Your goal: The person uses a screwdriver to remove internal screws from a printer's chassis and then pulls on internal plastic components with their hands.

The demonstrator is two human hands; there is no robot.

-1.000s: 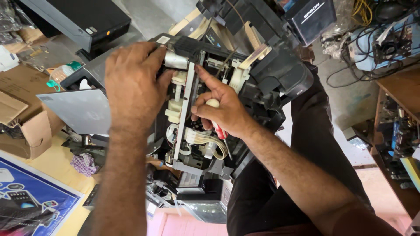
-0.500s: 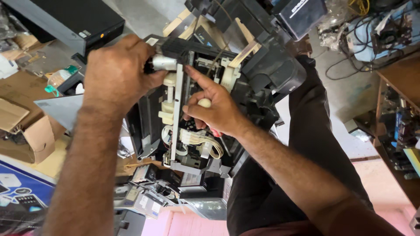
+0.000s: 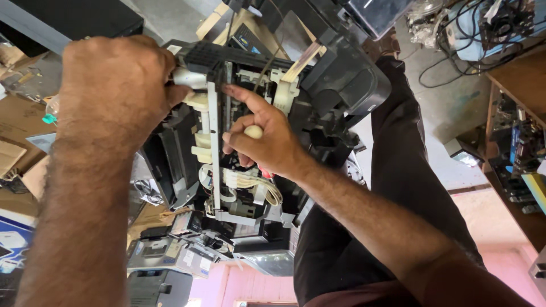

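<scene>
A black opened printer [image 3: 341, 79] with cream inner parts and a grey metal rail [image 3: 215, 148] rests against my lap. My left hand [image 3: 114, 85] grips the printer's upper left edge by a white roller end [image 3: 190, 78]. My right hand [image 3: 261, 136] holds a screwdriver with a cream and red handle [image 3: 254, 132]; its index finger points at the mechanism near the rail's top. The screwdriver's tip is hidden behind my fingers. A white ribbon cable [image 3: 253, 182] loops below my right hand.
Cardboard boxes [image 3: 17, 148] lie at the left. More printer parts and a grey device [image 3: 165, 256] sit below the printer. Tangled cables [image 3: 472, 28] fill the top right, and a wooden shelf with circuit boards [image 3: 512, 131] stands at the right. My dark trousers [image 3: 398, 170] are under the printer.
My view has closed in and the printer has shifted towards me. My left hand has kept its hold at the upper edge. My right hand stays at the mechanism with the screwdriver.
</scene>
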